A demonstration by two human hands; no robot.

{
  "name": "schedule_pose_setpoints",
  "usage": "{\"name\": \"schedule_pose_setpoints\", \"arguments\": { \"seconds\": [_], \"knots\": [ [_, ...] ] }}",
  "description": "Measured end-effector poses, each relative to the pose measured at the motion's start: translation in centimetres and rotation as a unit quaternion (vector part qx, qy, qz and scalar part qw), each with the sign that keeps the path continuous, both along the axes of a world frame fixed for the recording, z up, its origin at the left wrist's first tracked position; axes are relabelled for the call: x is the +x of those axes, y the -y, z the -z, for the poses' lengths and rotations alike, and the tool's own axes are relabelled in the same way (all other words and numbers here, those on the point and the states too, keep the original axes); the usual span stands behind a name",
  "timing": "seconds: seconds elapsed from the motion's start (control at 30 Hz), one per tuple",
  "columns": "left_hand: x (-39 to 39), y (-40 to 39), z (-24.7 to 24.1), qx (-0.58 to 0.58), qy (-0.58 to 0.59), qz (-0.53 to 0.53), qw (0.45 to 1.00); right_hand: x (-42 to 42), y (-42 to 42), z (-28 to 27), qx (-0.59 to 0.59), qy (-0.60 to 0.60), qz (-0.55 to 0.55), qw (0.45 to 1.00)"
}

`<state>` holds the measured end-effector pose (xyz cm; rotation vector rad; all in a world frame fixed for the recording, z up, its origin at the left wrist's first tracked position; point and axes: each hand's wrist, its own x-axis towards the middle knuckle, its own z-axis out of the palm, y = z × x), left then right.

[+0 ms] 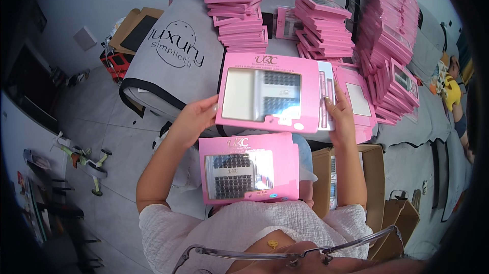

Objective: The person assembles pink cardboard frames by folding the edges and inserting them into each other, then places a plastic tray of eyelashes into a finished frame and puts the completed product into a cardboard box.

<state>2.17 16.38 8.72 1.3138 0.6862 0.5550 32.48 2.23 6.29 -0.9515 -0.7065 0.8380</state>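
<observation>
My left hand grips the left edge of a pink cardboard lash sleeve with a clear window. Out of the sleeve's right side sticks a white plastic tray with pink tubes, and my right hand holds that end, thumb on top. A panel of dark lash clusters on the tray shows through the right half of the window; white backing shows at left. Below, on my lap, lies another pink lash box with lashes behind its window.
Stacks of pink boxes stand on the grey sofa. Flat pink sleeves lie right of my hands. An open cardboard carton stands at my right. A child's bike is at left; another person's arm shows far right.
</observation>
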Motion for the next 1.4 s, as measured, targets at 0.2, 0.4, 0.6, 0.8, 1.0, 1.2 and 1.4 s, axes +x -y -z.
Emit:
{"name": "schedule_pose_setpoints", "arguments": {
  "seconds": [0.2, 0.4, 0.6, 0.8, 1.0, 1.2, 1.4],
  "knots": [
    [-3.6, 7.4, -0.3, 0.057, -0.06, -0.061, 0.995, -6.4, 4.0, -0.3, -0.019, -0.023, -0.025, 0.999],
    [-8.6, 12.4, 4.1, 0.222, -0.177, -0.125, 0.951, -10.2, 7.6, 1.6, -0.031, 0.131, -0.075, 0.988],
    [-9.0, 14.7, 5.5, 0.284, -0.323, -0.129, 0.893, -10.3, 9.4, 6.6, -0.106, 0.356, -0.044, 0.927],
    [-8.6, 13.4, 9.5, -0.209, 0.146, -0.203, 0.945, -7.7, 10.5, 9.9, -0.218, 0.212, -0.004, 0.953],
    [-6.4, 10.8, 9.1, -0.341, 0.005, -0.095, 0.935, -7.7, 11.0, 17.1, -0.209, -0.197, -0.113, 0.951],
    [-3.9, 12.9, 10.4, -0.305, 0.032, -0.1, 0.947, -9.7, 11.8, 13.6, -0.263, -0.217, -0.131, 0.931],
    [-3.7, 13.1, 11.0, -0.297, 0.173, -0.153, 0.926, -8.5, 11.2, 17.5, -0.227, -0.141, -0.037, 0.963]
  ]
}}
